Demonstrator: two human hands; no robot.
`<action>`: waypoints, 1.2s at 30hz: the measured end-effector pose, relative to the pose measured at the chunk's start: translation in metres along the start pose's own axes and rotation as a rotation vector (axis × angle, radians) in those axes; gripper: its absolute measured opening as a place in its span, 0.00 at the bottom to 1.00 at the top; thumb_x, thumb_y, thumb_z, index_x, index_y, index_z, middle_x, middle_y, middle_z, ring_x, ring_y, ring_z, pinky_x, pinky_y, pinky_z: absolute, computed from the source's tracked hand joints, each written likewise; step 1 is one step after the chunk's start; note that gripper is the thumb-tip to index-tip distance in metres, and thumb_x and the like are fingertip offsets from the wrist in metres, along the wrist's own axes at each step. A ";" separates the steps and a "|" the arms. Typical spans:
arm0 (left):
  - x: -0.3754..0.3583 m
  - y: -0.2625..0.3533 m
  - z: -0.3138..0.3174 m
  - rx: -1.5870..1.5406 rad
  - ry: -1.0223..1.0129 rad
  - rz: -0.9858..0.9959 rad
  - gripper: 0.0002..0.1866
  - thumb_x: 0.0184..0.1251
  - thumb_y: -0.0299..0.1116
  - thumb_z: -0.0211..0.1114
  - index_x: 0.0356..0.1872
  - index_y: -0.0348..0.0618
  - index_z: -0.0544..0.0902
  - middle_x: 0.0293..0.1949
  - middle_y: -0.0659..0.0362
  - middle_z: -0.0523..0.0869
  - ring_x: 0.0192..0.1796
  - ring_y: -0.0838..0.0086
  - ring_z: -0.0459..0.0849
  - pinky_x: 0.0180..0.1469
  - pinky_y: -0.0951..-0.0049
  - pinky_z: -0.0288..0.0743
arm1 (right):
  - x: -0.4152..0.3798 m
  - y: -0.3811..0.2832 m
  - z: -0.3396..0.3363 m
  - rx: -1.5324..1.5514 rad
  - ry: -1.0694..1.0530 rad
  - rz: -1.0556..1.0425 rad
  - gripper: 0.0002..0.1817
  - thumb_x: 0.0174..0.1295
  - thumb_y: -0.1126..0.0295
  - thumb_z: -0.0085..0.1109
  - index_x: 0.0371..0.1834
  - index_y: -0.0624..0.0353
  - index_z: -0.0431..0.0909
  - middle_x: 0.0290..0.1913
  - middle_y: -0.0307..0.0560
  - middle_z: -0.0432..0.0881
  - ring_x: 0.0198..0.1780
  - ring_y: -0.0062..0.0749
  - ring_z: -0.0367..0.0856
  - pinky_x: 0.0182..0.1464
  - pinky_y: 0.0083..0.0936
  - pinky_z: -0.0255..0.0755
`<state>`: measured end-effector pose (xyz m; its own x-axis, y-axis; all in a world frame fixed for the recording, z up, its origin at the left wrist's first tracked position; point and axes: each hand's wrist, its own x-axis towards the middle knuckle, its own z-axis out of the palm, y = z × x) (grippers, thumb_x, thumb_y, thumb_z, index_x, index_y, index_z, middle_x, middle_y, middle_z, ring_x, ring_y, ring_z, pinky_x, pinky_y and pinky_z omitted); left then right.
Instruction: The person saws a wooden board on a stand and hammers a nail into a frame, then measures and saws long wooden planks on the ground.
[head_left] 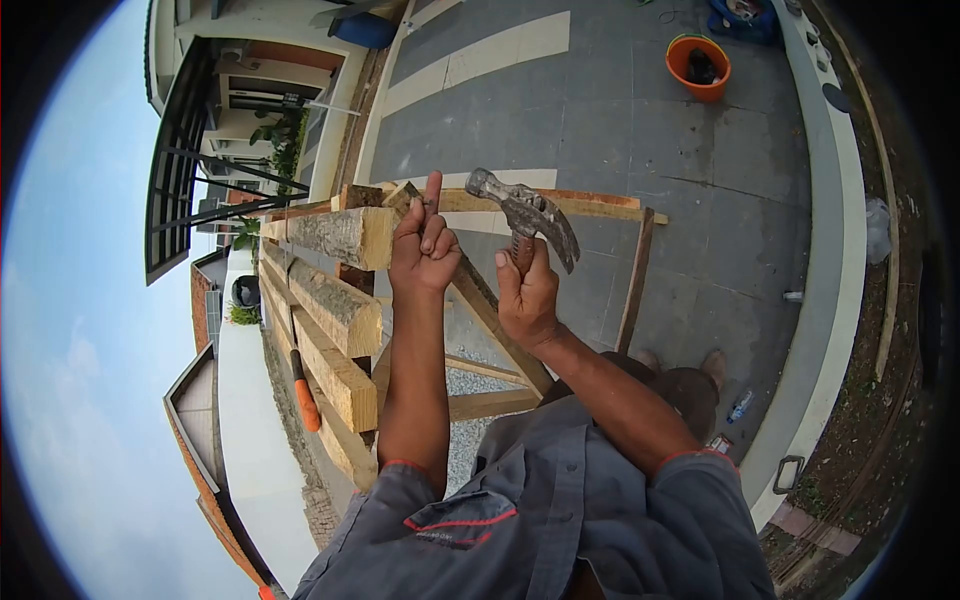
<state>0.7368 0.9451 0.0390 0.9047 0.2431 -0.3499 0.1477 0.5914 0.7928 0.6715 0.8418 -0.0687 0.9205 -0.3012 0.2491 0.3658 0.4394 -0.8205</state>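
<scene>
My right hand (528,298) is wrapped round the handle of a claw hammer (530,215), its metal head raised above the fist and its claw curving to the right. To the left, my left hand (425,250) is closed in a pinch, with one finger pointing up. Whatever sits between its thumb and fingers is too small to make out. Behind that hand the end of a wooden strip (402,194) meets a horizontal timber rail (560,202). A thick wooden beam (345,235) ends just left of my left hand.
Several more rough beams (335,300) lie side by side at left, with an orange-handled tool (306,400) among them. A diagonal brace (495,325) and an upright post (636,285) belong to the wooden frame. Farther back, an orange bucket (698,85) stands on grey tiles.
</scene>
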 end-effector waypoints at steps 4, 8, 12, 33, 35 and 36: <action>0.006 0.003 -0.020 -0.009 -0.211 -0.106 0.19 0.80 0.35 0.48 0.64 0.38 0.72 0.21 0.65 0.75 0.12 0.83 0.58 0.13 0.82 0.54 | 0.007 0.000 -0.010 -0.078 -0.184 0.106 0.09 0.71 0.71 0.55 0.43 0.65 0.69 0.25 0.57 0.76 0.26 0.39 0.79 0.31 0.30 0.70; -0.004 0.001 -0.008 0.022 -0.106 -0.055 0.10 0.78 0.35 0.53 0.48 0.40 0.76 0.25 0.63 0.82 0.13 0.84 0.60 0.13 0.83 0.54 | -0.002 0.002 -0.016 -0.032 -0.152 0.120 0.08 0.72 0.70 0.54 0.42 0.63 0.68 0.23 0.46 0.73 0.25 0.22 0.72 0.28 0.26 0.67; -0.032 -0.003 -0.026 0.748 0.103 0.316 0.15 0.69 0.39 0.67 0.42 0.37 0.76 0.27 0.58 0.82 0.15 0.83 0.65 0.17 0.82 0.62 | -0.006 0.003 -0.025 -0.007 -0.115 0.178 0.08 0.74 0.69 0.53 0.41 0.62 0.68 0.22 0.41 0.71 0.24 0.19 0.68 0.28 0.23 0.65; 0.019 -0.003 -0.072 1.237 0.021 0.504 0.27 0.51 0.21 0.73 0.53 0.35 0.72 0.43 0.54 0.82 0.44 0.68 0.84 0.48 0.68 0.80 | -0.010 0.023 -0.051 -0.092 -0.144 0.258 0.09 0.73 0.67 0.54 0.38 0.61 0.69 0.20 0.41 0.68 0.24 0.19 0.68 0.26 0.24 0.64; 0.020 -0.003 -0.074 1.239 -0.013 0.530 0.28 0.50 0.21 0.73 0.54 0.35 0.72 0.43 0.55 0.82 0.44 0.68 0.84 0.48 0.68 0.80 | -0.012 0.024 -0.054 -0.101 -0.147 0.255 0.09 0.73 0.67 0.54 0.38 0.60 0.69 0.20 0.40 0.68 0.23 0.19 0.67 0.26 0.25 0.64; 0.018 -0.003 -0.073 1.241 -0.010 0.524 0.28 0.50 0.21 0.73 0.54 0.35 0.72 0.43 0.55 0.82 0.44 0.68 0.84 0.48 0.68 0.80 | -0.013 0.024 -0.054 -0.103 -0.159 0.261 0.09 0.73 0.67 0.54 0.38 0.60 0.69 0.20 0.40 0.68 0.23 0.19 0.67 0.26 0.25 0.64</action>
<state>0.7238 1.0041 -0.0059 0.9678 0.2156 0.1301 0.0432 -0.6511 0.7578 0.6608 0.8103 -0.1193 0.9943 -0.0501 0.0940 0.1062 0.3938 -0.9131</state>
